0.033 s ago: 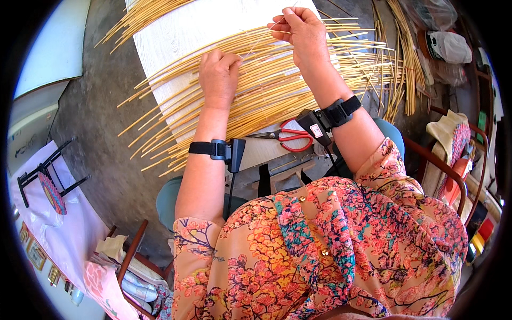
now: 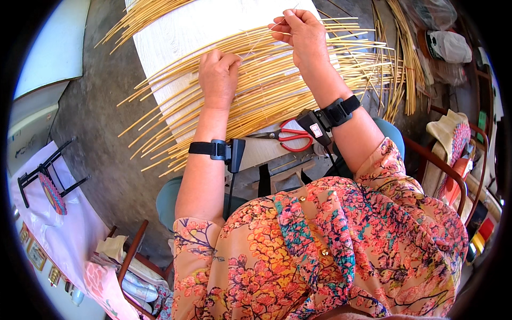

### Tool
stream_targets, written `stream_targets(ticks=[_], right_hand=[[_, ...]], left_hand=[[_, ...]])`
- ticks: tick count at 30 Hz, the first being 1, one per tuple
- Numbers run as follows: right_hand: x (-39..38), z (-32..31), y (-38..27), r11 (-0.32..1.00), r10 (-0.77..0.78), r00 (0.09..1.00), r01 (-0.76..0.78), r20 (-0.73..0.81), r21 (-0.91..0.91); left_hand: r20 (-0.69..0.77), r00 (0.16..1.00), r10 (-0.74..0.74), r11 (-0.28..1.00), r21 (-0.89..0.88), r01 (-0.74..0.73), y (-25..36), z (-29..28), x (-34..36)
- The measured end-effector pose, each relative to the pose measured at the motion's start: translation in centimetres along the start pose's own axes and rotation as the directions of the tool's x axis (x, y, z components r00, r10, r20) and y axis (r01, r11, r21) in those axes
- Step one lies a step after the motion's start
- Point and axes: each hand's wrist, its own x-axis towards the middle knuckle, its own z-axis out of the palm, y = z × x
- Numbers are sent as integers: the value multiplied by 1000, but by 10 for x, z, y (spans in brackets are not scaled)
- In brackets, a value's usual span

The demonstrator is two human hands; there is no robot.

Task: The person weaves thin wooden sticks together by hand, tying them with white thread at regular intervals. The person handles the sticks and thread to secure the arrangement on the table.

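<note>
A row of thin yellow stalks [image 2: 272, 98], joined by cross threads, lies across the white table [image 2: 160, 45]. My left hand [image 2: 218, 79] rests on the far stalks, left of the middle, its thumb and fingers closed together; what they pinch is hidden. Farther off and to the right, my right hand [image 2: 308, 40] is raised over the row's far edge. Its thumb and forefinger pinch a fine pale thread [image 2: 273, 25], which slants down toward the stalks by my left fingertips. Red-handled scissors [image 2: 296, 141] lie at the near edge, between my forearms.
More loose stalks [image 2: 144, 20] lie at the table's far left, and a long bundle [image 2: 408, 64] is at the right. Wooden chairs [image 2: 133, 248] stand at both sides. Plastic bags [image 2: 450, 45] sit at the far right. Both forearms wear black straps with small devices.
My right hand has come very slightly nearer to me, still pinching the thread. The left hand and the stalks look unmoved.
</note>
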Motion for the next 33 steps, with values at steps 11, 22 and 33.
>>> stream_targets(ticks=[11,22,33], right_hand=[[15,-22,8,981,113,972,-77,-207,176],[31,-47,-14,962,71,965,1,-252,274],[37,-62,-10,952,119,944,-21,-309,305]], left_hand=[[44,999,-19,999,35,18,-1,-3,-1],[16,998,67,996,51,-68,-4,-3,-4],[-43,988,147,989,41,-146,-7,1,-8]])
